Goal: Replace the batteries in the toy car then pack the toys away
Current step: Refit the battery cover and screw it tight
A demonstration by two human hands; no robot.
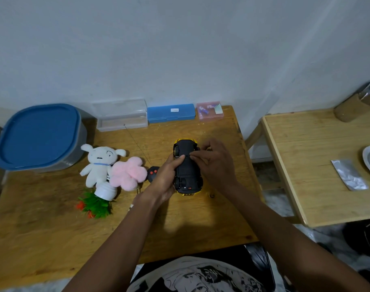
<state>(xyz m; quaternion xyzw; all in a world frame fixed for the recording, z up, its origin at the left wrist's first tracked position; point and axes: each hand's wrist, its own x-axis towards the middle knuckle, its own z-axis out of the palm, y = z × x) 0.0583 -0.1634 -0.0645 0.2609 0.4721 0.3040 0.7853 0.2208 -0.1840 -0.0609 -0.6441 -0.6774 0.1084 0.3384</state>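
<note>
Head view | toy car [187,165] belly-up between both hands; left hand [165,175] clasping its near flank, thumb across chassis; right hand [214,163] curled round opposite flank, fingertips [195,157] on underside | probably light, rigid plastic, glossy shell slippery; grip by flanks, clear of wheels

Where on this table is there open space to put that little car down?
The near-left stretch of the table, in front of the toy plant, is bare; so is the band between the toy car and the blue case behind. Crowded: the white plush, pink plush and remote by the left hand.
</note>
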